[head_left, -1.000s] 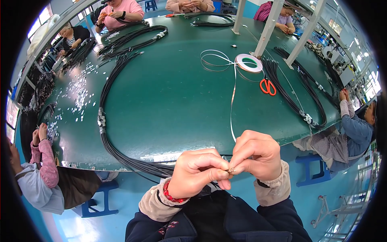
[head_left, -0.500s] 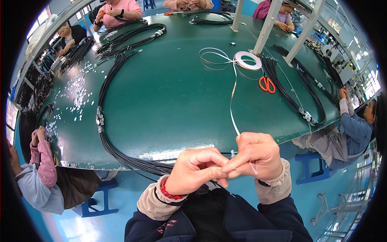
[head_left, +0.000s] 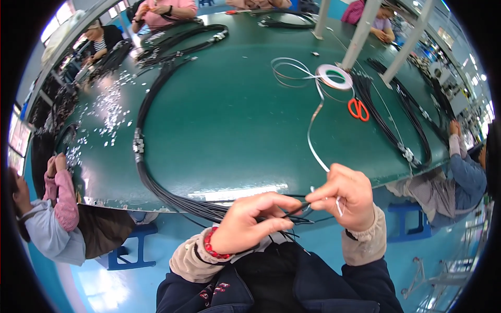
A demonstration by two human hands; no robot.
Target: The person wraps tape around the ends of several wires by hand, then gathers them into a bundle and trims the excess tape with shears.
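My left hand (head_left: 253, 219), with a red beaded bracelet at the wrist, curls loosely round thin black cables (head_left: 195, 208) at the table's near edge. Its thumb and forefinger stand apart, and cable ends stick out between and below them. Just to the right, my right hand (head_left: 347, 198) is closed in a pinch, with a narrow white tape strip (head_left: 313, 141) running into it. A short white end (head_left: 340, 206) pokes out below its fingers. Black cable passes close to the right fingertips; whether they grip it too is hidden.
The tape roll (head_left: 334, 76) lies far right on the green table (head_left: 224, 115), near orange-handled scissors (head_left: 358, 110) and white posts (head_left: 360, 34). Cable bundles (head_left: 412, 117) lie right and at the back. Small silvery pieces (head_left: 112, 104) are scattered left. Several people sit around the table.
My hands, pressed together before, have drawn apart. The left thumb and forefinger have spread, showing black cables. My right hand has shifted right, still pinching the strip. The whole view has shifted slightly.
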